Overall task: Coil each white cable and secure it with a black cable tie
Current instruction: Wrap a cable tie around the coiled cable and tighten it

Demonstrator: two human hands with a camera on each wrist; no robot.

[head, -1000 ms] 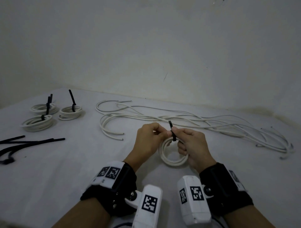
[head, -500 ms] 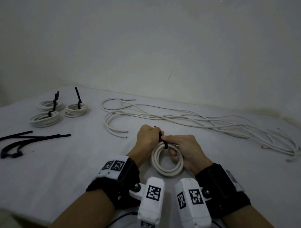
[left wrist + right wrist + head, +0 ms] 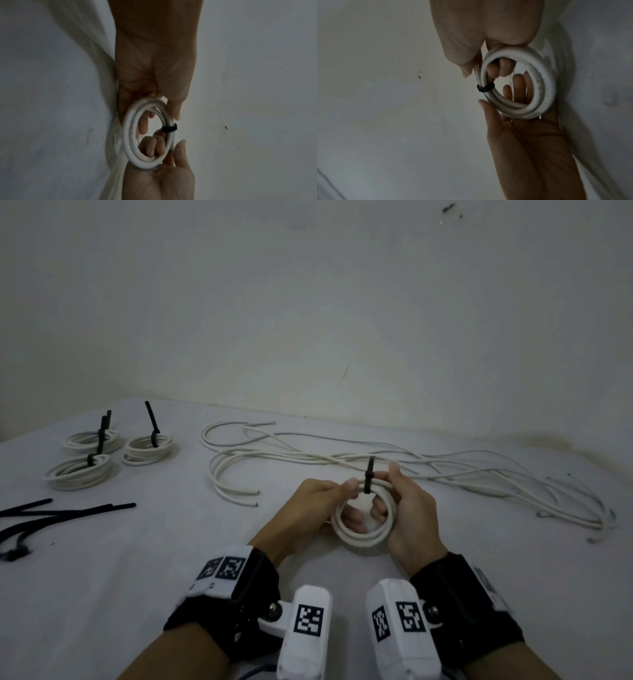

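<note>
A small white cable coil (image 3: 363, 537) is held upright just above the table by both hands. A black cable tie (image 3: 368, 482) wraps its top, with the tail pointing up. My left hand (image 3: 337, 496) pinches the coil left of the tie, thumb on top and fingers behind the ring. My right hand (image 3: 390, 491) grips the right side, fingers curled through the ring. In the left wrist view the tie (image 3: 169, 128) circles the coil (image 3: 130, 135). The right wrist view shows the same tie (image 3: 485, 88) and coil (image 3: 544, 86).
Three tied coils (image 3: 80, 472) lie at the far left of the white table (image 3: 137, 559). Loose black ties (image 3: 65, 510) lie near the left edge. A tangle of loose white cables (image 3: 445, 470) stretches across the back and right. A pale wall stands behind.
Both hands have left the tie and now hold the coil on either side of it. The coil is raised more upright and the tie's tail stands free.
</note>
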